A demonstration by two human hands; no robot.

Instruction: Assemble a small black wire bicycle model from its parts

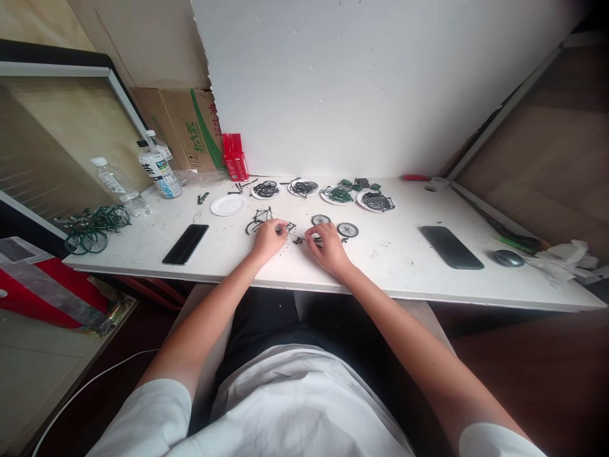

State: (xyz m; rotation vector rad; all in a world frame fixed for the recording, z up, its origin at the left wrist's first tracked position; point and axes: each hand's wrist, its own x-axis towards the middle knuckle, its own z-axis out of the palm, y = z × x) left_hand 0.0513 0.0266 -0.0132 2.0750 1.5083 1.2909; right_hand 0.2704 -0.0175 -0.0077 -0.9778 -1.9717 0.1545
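Observation:
My left hand (269,238) and my right hand (327,246) rest close together on the white table (390,266), fingers curled in a pinch over small dark model-bicycle parts (295,238). The left hand touches a partly built bicycle frame (259,222) with a thin black piece at its fingertips. What the right hand pinches is too small to make out. Two loose spoked wheels (347,230) lie just beyond the right hand.
Several small white plates (228,205) along the back hold wheels and green parts. A black phone (186,244) lies left, another phone (451,247) and a mouse (509,258) right. Finished green bicycles (92,227) and water bottles (160,167) stand at the left end.

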